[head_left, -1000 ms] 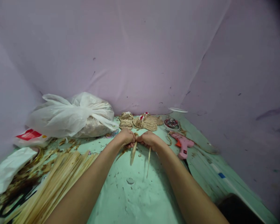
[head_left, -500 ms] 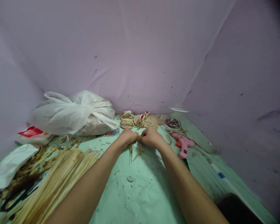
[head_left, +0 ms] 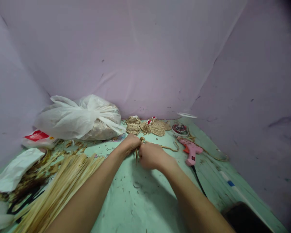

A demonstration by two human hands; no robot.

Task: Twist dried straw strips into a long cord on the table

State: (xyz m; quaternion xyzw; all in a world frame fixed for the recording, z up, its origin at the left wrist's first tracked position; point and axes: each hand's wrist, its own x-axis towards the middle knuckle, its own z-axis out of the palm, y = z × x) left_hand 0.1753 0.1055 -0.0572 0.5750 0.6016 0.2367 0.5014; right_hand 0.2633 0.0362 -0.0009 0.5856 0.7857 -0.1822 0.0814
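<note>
Tan cord: at my hands, its twisted length curving right toward the glue gun; that much looks done.
Left hand: fingers apparently pinched on the cord's near end, partly hidden from me.
Right hand: curled close beside; I cannot tell whether it grips anything.
Loose ends: hanging between my hands, seemingly left to twist.
Strips: piled left, apparently unworked.
Coiled pieces: at the back, looking finished.

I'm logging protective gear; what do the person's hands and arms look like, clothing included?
The left hand and right hand are gloveless. No sleeve, watch or bracelet shows on the left forearm or right forearm. Rings can't be judged from here.
</note>
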